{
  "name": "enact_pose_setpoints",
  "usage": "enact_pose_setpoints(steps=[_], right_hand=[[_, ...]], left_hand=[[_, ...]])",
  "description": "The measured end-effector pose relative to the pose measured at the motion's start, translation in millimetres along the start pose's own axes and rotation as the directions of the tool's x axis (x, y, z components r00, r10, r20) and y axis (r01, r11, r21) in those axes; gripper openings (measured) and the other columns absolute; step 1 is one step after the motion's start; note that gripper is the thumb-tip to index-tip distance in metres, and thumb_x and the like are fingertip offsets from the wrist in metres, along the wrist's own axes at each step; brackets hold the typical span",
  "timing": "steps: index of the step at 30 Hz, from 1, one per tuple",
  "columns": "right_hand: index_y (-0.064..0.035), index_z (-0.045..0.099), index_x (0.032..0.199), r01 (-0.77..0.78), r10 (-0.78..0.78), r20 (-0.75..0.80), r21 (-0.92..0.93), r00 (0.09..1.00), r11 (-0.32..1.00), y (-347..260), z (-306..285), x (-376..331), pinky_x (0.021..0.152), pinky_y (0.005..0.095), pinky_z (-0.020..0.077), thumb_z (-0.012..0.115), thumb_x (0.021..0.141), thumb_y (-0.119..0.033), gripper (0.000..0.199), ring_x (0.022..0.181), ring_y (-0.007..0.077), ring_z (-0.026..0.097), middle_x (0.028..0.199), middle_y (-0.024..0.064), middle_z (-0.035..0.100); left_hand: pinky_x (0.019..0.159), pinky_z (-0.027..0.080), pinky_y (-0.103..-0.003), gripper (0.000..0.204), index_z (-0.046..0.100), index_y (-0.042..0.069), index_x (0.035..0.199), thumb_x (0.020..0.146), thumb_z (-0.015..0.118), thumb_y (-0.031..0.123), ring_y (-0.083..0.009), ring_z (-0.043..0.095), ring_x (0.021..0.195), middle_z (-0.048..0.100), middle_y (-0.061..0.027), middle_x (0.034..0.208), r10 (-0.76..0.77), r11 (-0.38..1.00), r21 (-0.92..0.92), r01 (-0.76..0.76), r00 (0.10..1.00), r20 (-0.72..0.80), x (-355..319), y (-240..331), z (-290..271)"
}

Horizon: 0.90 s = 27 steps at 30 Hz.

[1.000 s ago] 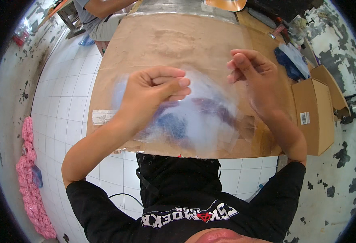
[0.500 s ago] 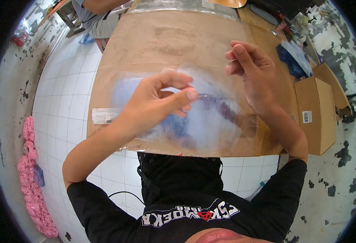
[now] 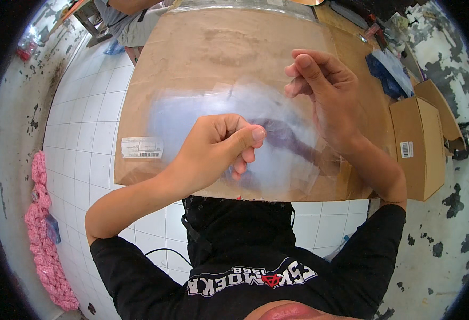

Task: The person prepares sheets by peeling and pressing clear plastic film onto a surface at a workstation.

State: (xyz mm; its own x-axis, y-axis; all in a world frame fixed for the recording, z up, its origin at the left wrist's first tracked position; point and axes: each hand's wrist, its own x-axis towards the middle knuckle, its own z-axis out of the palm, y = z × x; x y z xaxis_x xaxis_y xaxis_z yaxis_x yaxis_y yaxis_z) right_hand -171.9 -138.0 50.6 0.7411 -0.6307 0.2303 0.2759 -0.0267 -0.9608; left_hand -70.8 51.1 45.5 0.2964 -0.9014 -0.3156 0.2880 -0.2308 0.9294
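Note:
Above the near part of the cardboard-covered table (image 3: 234,58), my left hand (image 3: 218,149) is closed in a pinch, thumb pressed to the index finger. A very faint thin line shows by its fingertips, too fine to name. Higher and to the right, my right hand (image 3: 330,88) pinches thumb against fingers, and whatever it grips, if anything, is too small to make out. Beneath both hands a glossy clear plastic sheet (image 3: 178,114) covers part of the cardboard and reflects light and the right arm. A white label (image 3: 141,148) is stuck to the left of it.
An open cardboard box (image 3: 418,149) stands at the table's right side, below a dark blue packet (image 3: 386,74). Assorted tools (image 3: 373,32) lie at the far right corner. Another person (image 3: 133,26) sits at the far left. A pink bundle (image 3: 45,229) leans by the left wall.
My left hand has moved slightly down and right, its thumb and index finger coming together. My right hand has shifted a little left and up, still pinching.

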Motion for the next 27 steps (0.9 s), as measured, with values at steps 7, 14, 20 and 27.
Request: enact_pose_setpoints(steps=[7, 14, 20, 27], right_hand=[[-0.0008, 0.066, 0.101, 0.084, -0.083, -0.127, 0.003, 0.988, 0.996, 1.8, -29.1, 31.1, 0.062, 0.028, 0.0544, 0.066, 0.09, -0.023, 0.025, 0.064, 0.0148, 0.063, 0.083, 0.008, 0.066], [-0.0001, 0.065, 0.102, 0.012, -0.009, -0.102, 0.025, 0.995, 1.0, -1.1, -6.2, 5.2, 0.061, 0.0269, 0.0537, 0.067, 0.09, -0.022, 0.025, 0.064, 0.0143, 0.063, 0.084, 0.0094, 0.066], [0.0003, 0.065, 0.103, 0.01, -0.008, -0.061, 0.038, 0.998, 0.999, -6.1, 13.9, -8.3, 0.059, 0.0265, 0.053, 0.066, 0.09, -0.02, 0.024, 0.063, 0.0143, 0.063, 0.085, 0.0096, 0.066], [-0.0012, 0.065, 0.103, -0.003, 0.006, -0.084, 0.038, 0.996, 0.999, -1.2, -26.0, 12.0, 0.058, 0.0256, 0.0522, 0.066, 0.09, -0.023, 0.025, 0.062, 0.0136, 0.062, 0.085, 0.0086, 0.066]], left_hand=[[0.054, 0.05, -0.021, 0.016, 0.061, 0.002, 0.095, 0.086, 0.07, 0.012, -0.0075, 0.06, 0.062, 0.063, -0.0041, 0.078, -0.016, 0.985, 0.174, -0.019, 0.98, 0.198, -22.8, -17.9, -3.9], [0.059, 0.054, -0.026, 0.037, 0.054, -0.001, 0.114, 0.086, 0.07, 0.017, -0.0119, 0.062, 0.075, 0.059, -0.0121, 0.11, 0.077, 0.994, -0.086, -0.072, 0.995, 0.063, -6.1, -3.8, 7.9], [0.054, 0.052, -0.027, 0.026, 0.064, -0.002, 0.094, 0.093, 0.062, 0.024, -0.0131, 0.061, 0.06, 0.065, -0.0094, 0.086, 0.002, 0.973, -0.229, -0.012, 0.999, -0.047, 2.0, 0.4, 21.3], [0.057, 0.05, -0.026, 0.047, 0.064, -0.004, 0.083, 0.098, 0.05, 0.039, -0.0138, 0.059, 0.058, 0.064, -0.0083, 0.078, -0.083, 0.974, 0.223, 0.028, 0.966, 0.245, -27.0, -12.9, -23.1]])
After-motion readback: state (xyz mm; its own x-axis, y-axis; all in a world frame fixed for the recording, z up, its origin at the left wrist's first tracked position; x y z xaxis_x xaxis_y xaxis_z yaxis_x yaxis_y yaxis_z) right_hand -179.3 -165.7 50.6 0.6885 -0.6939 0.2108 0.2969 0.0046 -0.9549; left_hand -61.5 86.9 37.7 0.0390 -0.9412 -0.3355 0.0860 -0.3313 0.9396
